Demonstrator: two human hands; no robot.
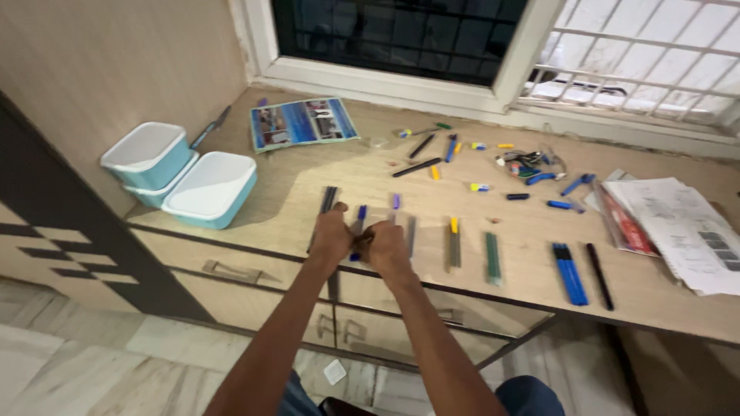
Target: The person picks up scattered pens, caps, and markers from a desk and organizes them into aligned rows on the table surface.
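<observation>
Wooden desk under a window, strewn w/ pens, caps and refills. Both hands meet near the front edge: left hand and right hand are closed together around a blue pen, its upper end sticking out between them. Looks like they're fitting or pulling apart pen parts, approx mid-step; next move prob. needs a straight push or pull along the barrel w/ a firm pinch. Sorted groups lie alongside: green refills, blue pens, a black pen. Teal tubs sit at left, papers at right. Pen's lower end is hidden by the fingers; can't tell cap from barrel.
</observation>
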